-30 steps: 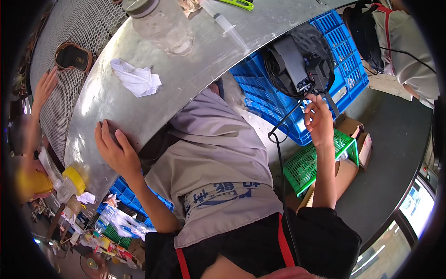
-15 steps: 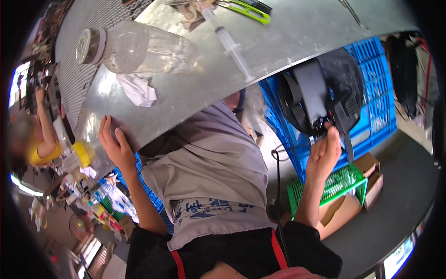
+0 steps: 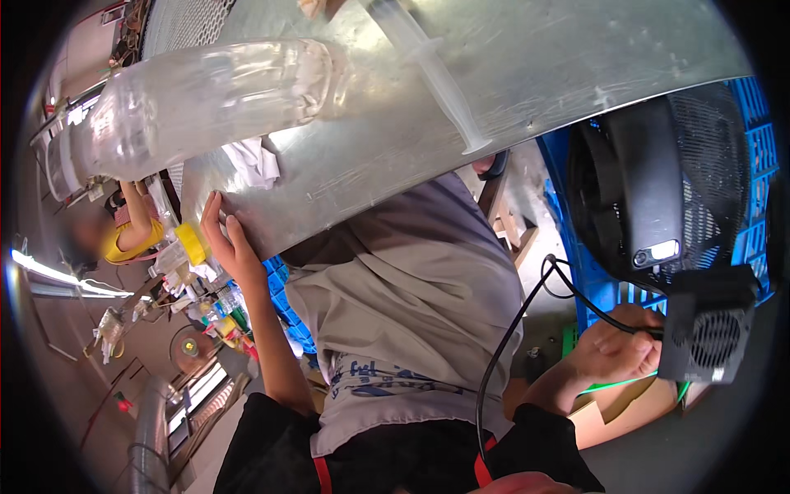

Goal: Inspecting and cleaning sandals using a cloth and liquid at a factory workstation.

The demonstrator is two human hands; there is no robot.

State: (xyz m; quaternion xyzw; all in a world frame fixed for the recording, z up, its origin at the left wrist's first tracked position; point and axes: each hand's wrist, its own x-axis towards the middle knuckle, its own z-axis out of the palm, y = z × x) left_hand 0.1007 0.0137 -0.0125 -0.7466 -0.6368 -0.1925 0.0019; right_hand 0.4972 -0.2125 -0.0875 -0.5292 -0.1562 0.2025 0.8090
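Observation:
My left hand rests with fingers extended on the left corner of the metal table; it holds nothing. At the right, my right hand is closed around a black cable, close to where the cable meets a small black box with a round fan grille. Behind that box, a black mesh backpack-like item with a smooth dark panel lies in a blue plastic crate. The cable loops from my right hand down toward my chest.
A large clear plastic bottle lies on the table beside a crumpled white tissue. A clear syringe lies nearer the middle. Below my right hand is a cardboard box. Another person in yellow is at the far left.
My right hand has moved down and right, away from the dark panel, and now grips the cable by the fan box. The view has shifted; my left hand stays on the table corner.

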